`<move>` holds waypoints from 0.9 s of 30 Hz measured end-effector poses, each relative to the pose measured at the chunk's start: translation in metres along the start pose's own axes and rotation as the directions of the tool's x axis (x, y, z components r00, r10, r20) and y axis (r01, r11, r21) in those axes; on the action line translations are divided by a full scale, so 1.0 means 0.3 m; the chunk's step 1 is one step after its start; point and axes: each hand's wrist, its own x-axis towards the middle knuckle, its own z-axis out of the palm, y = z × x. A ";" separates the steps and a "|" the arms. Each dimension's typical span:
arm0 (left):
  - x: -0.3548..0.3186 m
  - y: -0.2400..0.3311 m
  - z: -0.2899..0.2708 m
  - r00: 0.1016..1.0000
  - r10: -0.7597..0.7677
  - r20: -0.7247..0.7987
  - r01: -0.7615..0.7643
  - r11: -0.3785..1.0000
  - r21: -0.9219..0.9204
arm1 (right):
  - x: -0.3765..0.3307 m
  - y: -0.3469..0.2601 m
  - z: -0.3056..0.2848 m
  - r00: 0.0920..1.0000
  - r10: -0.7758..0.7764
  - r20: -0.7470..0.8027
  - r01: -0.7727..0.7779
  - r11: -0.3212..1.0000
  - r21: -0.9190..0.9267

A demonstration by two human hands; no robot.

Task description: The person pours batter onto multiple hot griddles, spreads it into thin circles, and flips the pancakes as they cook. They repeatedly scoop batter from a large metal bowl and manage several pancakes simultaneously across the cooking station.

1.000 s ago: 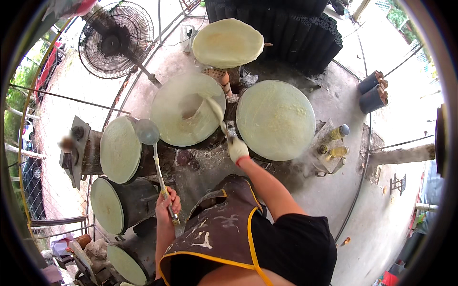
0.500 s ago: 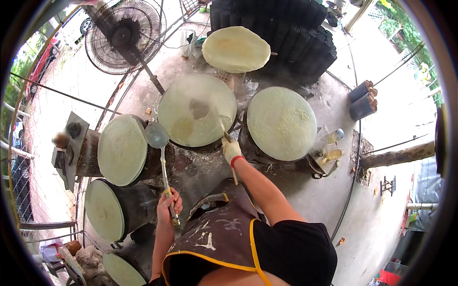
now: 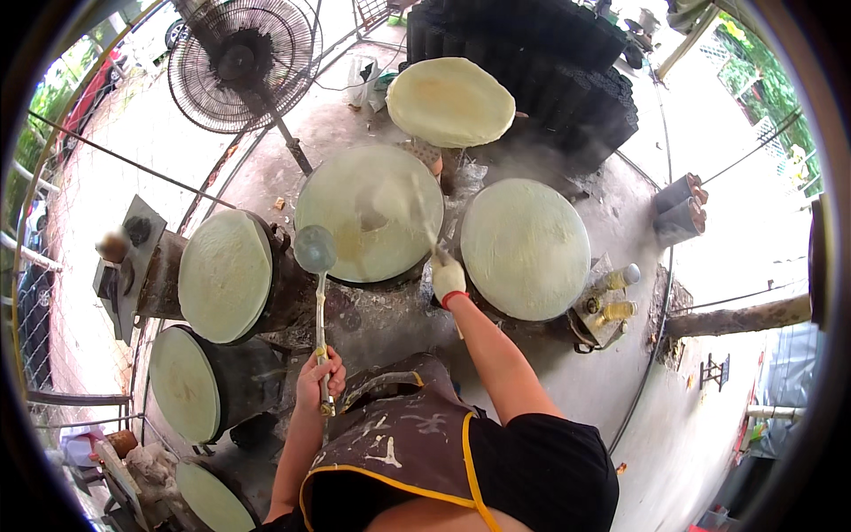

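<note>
My left hand (image 3: 322,379) is wrapped round the long handle of a ladle (image 3: 315,249), whose round bowl hangs near the lower left rim of the middle round griddle (image 3: 308,206). My right hand (image 3: 448,277), in a pale glove with a red band at the wrist, is closed on a long-handled spatula (image 3: 425,213). Motion smears its pale blade, which is over the right part of the middle griddle. Thin pale batter (image 3: 355,177) coats that griddle, with a darker patch at its centre. To the right, another griddle carries a pale round sheet (image 3: 525,250).
More batter-covered griddles (image 3: 224,277) stand along the left. A large flatbread (image 3: 450,102) lies beyond the middle one, before stacked black cylinders (image 3: 532,80). A fan (image 3: 238,62) stands at the far left. Two bottles (image 3: 618,310) sit on a small stand at right.
My right hand has shifted slightly right, and the spatula's blade is farther out across the middle griddle. The batter there looks more even. The view has shifted a little; the ladle stays in my left hand.
</note>
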 end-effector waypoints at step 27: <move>0.429 -0.199 0.117 0.820 0.351 -0.453 0.201 0.564 0.801 | -0.189 0.095 -0.053 0.790 0.561 0.245 -0.610 0.689 0.391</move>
